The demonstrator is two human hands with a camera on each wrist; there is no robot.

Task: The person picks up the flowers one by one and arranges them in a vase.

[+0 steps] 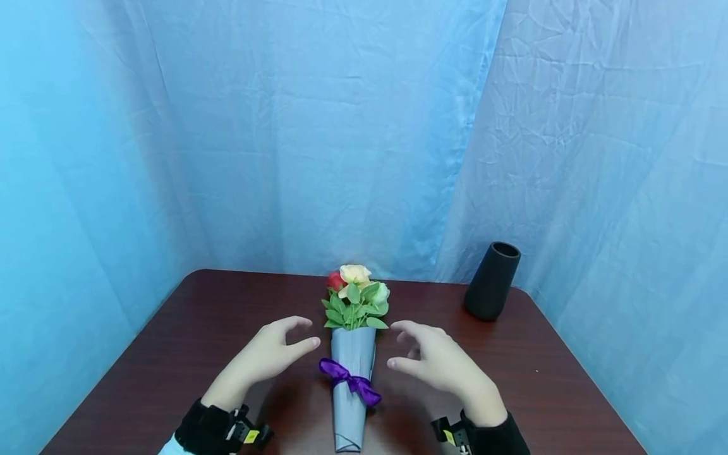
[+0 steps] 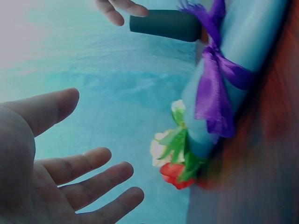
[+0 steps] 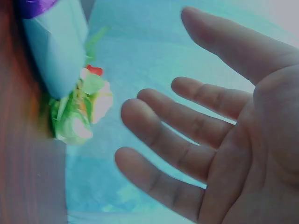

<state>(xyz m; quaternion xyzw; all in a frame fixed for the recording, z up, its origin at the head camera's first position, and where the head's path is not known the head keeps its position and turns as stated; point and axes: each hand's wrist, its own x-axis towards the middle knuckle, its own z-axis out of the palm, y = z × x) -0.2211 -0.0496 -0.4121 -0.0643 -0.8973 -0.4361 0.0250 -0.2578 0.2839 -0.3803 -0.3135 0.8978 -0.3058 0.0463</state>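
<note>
Only the head view shows the bouquet (image 1: 354,352) whole.

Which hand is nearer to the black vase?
Right. The right hand is beside the bouquet, in front of the black vase and a bit to its left; the left hand is farther off, across the bouquet.

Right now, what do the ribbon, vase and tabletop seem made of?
Purple ribbon: satiny fabric, judging by its glossy folds.
Black vase: matte, showing no sharp highlights; ceramic or plastic, unclear.
Tabletop: probably wood or laminate, lightly polished, brown with soft reflections.
</note>
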